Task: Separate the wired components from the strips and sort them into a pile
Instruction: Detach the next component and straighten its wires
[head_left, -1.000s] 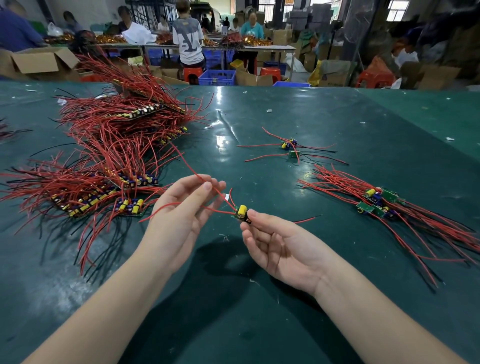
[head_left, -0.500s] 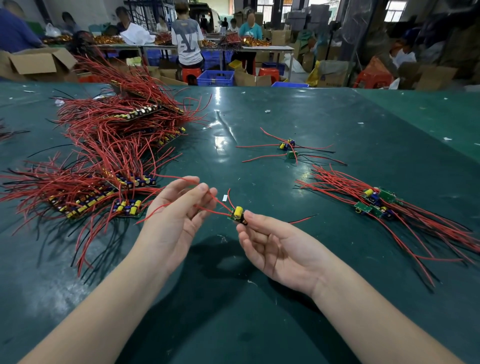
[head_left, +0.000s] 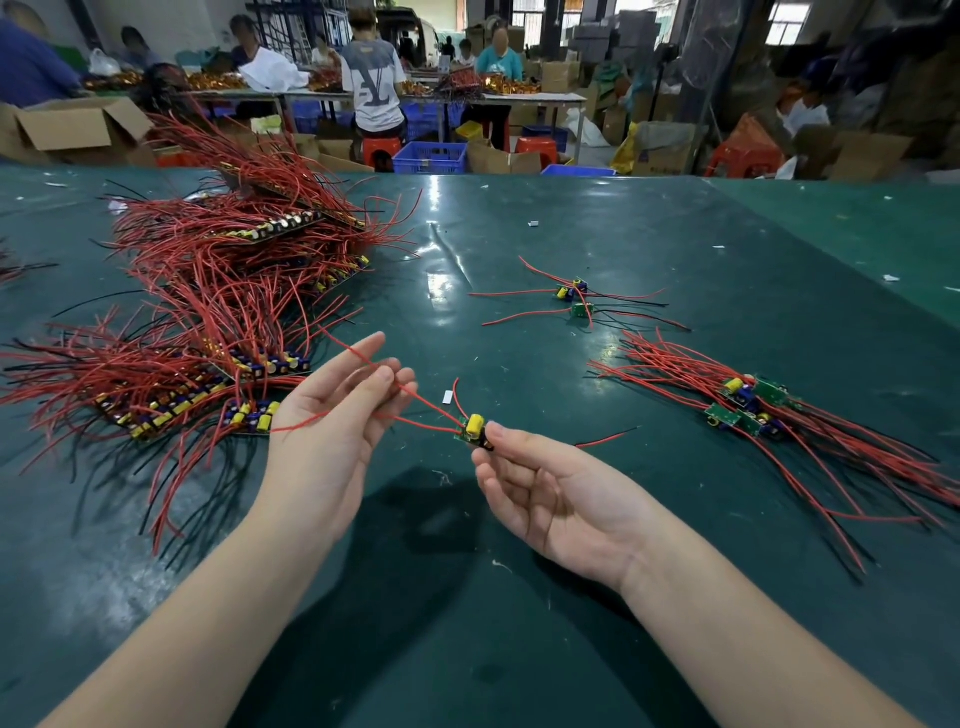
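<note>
Above the table (head_left: 519, 649), the right hand (head_left: 545, 493) pinches a board (head_left: 471, 432), yellow capacitor up. Its red wires (head_left: 415, 402) run left through the left hand's (head_left: 332, 421) loosely curled fingers.

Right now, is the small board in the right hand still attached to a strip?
No: the right hand pinches a single small board, held above the table, apart from the strips at left.

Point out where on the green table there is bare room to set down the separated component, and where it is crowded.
Bare table lies near, between the forearms. Another free patch sits between the small cluster and the strip heap. The heap crowds the left side; the sorted pile and its wires fill the right. The right hand pinches the component; the left hand holds its wires.
</note>
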